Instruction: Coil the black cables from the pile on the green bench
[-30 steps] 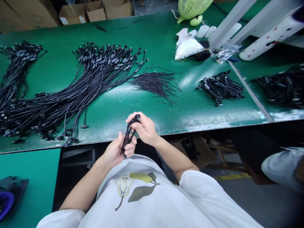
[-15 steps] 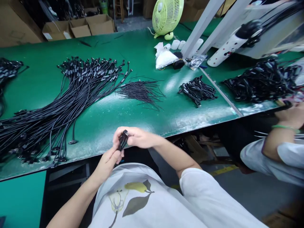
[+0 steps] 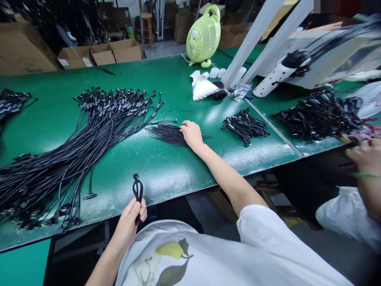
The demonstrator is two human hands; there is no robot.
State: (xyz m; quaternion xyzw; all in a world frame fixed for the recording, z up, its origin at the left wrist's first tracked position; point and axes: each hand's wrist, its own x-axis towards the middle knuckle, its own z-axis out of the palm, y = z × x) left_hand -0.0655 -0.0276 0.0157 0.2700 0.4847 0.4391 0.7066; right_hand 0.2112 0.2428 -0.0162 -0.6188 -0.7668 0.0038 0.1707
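Note:
My left hand [image 3: 130,219] is closed round a folded black cable [image 3: 137,190] and holds it upright just in front of the green table's [image 3: 166,174] near edge. My right hand [image 3: 192,133] is stretched out over the table, its fingers down on a small pile of thin black ties [image 3: 166,134]. I cannot make out whether anything is pinched in those fingers. To the left of the ties a big fan of loose black cables [image 3: 89,135] spreads across the table.
A small heap of bundled cables [image 3: 245,125] lies right of my right hand. A larger black heap [image 3: 320,113] is on the adjoining table, where another person's hand [image 3: 364,153] works. A green fan [image 3: 203,36], white bag [image 3: 202,88] and cardboard boxes [image 3: 101,53] stand at the back.
My right hand let go of the folded cable and reached out to the pile of thin ties. My left hand now holds the cable alone. The view tilted up and right.

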